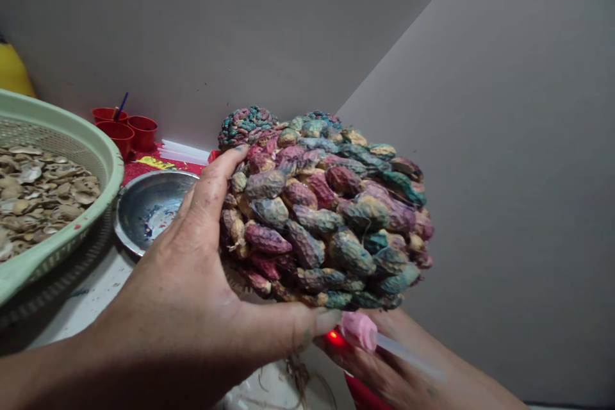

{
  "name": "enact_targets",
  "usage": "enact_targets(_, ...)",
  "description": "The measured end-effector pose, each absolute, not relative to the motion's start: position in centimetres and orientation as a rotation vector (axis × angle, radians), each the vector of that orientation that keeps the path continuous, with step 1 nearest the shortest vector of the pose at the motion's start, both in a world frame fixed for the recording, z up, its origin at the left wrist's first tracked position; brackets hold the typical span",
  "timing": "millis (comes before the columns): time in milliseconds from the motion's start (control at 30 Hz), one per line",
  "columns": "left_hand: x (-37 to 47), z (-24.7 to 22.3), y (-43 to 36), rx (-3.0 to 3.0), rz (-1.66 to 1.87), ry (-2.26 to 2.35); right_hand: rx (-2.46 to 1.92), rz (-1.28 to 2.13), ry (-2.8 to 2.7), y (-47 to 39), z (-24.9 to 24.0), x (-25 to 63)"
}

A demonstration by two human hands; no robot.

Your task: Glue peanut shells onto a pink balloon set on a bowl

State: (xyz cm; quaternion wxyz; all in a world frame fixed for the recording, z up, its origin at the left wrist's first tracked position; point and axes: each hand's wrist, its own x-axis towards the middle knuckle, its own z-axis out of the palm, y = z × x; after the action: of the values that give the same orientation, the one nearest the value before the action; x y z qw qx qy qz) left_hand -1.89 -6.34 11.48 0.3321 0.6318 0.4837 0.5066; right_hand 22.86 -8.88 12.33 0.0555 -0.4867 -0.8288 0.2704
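Observation:
My left hand [192, 269] grips a bulky object covered in painted peanuts [327, 218], its thumb along the lower edge and its fingers on the left side. The peanuts are tinted pink, purple, teal and yellow and packed closely together. Beneath this object, my right hand [398, 371] is closed around a pink glue gun [359, 331], partly hidden. A small red light glows on the gun, and a translucent glue stick protrudes from its back. The gun's nozzle is out of sight.
On the left, a pale green basket [113, 170] holds many shell pieces. Beside it are a metal bowl [129, 218] with paint stains, red cups [143, 131] and white sticks [185, 152]. Another peanut-covered piece [247, 125] stands behind. Walls rise behind and right.

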Motion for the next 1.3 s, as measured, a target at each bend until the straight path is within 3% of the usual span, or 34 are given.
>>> enact_targets(633,-1.8,11.2,-6.2,1.645,1.330,1.318,-1.509,0.609,-2.510,-9.2,10.2,23.8)
enact_targets(1300,-1.8,11.5,-6.3,1.580,1.294,1.282,-1.465,0.795,-2.439,-8.1,10.5,22.0)
